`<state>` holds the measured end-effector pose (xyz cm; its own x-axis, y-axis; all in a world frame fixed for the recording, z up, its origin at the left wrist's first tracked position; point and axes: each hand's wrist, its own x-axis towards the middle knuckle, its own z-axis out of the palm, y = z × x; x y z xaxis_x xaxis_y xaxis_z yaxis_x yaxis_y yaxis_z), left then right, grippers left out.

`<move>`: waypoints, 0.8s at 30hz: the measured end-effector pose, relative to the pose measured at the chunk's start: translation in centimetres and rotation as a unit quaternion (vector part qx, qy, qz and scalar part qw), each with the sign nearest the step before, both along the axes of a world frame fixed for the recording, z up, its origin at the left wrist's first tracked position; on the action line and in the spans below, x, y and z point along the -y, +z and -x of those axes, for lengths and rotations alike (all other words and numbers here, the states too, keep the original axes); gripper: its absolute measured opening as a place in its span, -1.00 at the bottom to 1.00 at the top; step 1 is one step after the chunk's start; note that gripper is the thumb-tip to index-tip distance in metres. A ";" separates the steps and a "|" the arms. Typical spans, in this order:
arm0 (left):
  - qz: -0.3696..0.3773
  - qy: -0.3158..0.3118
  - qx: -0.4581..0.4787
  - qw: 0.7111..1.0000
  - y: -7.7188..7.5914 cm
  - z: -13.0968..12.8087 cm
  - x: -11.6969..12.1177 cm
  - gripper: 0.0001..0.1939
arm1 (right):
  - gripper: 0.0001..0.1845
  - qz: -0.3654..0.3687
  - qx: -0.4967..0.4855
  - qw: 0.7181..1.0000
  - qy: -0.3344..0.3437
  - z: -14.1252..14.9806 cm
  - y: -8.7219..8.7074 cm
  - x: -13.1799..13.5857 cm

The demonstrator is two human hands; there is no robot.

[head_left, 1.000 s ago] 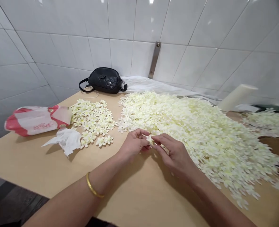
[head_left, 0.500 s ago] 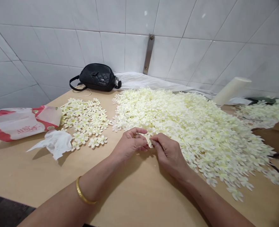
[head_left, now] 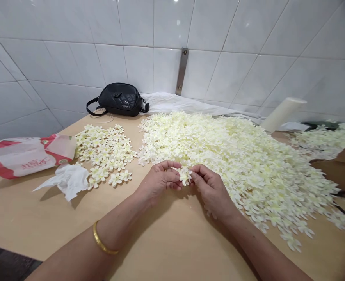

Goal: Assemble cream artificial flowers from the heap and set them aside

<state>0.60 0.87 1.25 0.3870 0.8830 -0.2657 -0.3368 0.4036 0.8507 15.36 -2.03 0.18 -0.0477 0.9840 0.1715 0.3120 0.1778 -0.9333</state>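
Between my hands is a pale yellow-white artificial flower (head_left: 185,175), its petals facing me. My left hand (head_left: 160,178) pinches its left side with thumb and fingers. On the other side, the thumb and forefinger of my right hand (head_left: 210,187) grip its edge. Whether it is one blossom or a few together I cannot tell. Just beyond my hands lies a large heap of the same loose flowers (head_left: 237,148), spreading to the right. A smaller patch of flowers (head_left: 105,148) lies flat on the table to the left.
On the wooden table (head_left: 160,242) lie a red-and-white tissue packet (head_left: 29,156) and a crumpled tissue (head_left: 71,179) at left. A black bag (head_left: 120,99) stands at the back. A white roll (head_left: 283,114) leans behind the heap; a brown cardboard box (head_left: 340,171) is at right.
The flower between my fingers has turned so its petals now face me and show more fully. My hands stay in nearly the same place. The view has tilted up slightly.
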 end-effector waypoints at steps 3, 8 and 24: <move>0.007 0.002 0.015 1.000 -0.1 0.0 -0.1 -0.71 | -0.83 0.000 -0.024 1.000 -0.009 -0.2 0.2 -0.1; 0.006 0.030 0.008 0.999 0.0 0.2 -0.2 -0.72 | -0.84 -0.085 0.021 0.988 -0.125 -2.1 1.7 -0.8; 0.025 0.061 0.001 0.998 0.1 0.2 -0.5 -0.70 | -0.80 -0.267 0.366 0.860 -0.235 -5.9 6.1 -9.9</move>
<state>0.40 1.37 1.31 0.2780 0.9095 -0.3091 -0.3885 0.4007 0.8297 21.31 7.88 6.24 0.0471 0.7144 0.6982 0.9355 0.2136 -0.2816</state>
